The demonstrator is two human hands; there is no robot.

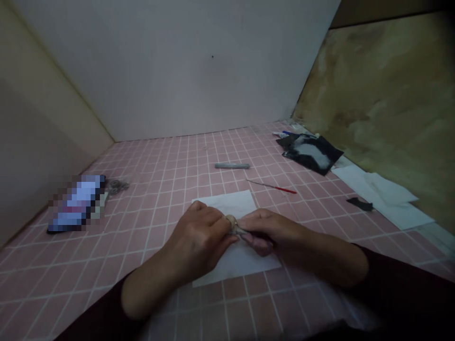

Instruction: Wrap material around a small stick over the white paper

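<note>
Both my hands meet over a white sheet of paper [231, 203] lying on the pink tiled surface [159, 189]. My left hand [197, 237] is curled closed, fingers tucked under. My right hand [265, 227] pinches toward it. Between the fingertips of both hands sits a small pale rounded object [232, 222], too small to name. The hands cover most of it.
A grey stick [232, 166] and a thin red-tipped tool [272, 186] lie beyond the paper. A black-and-white pouch [313, 151] and white sheets [384, 194] with a black scrap [359, 204] lie at right. A blurred phone-like object [77, 202] and small metal pieces [117, 185] sit at left. Walls enclose three sides.
</note>
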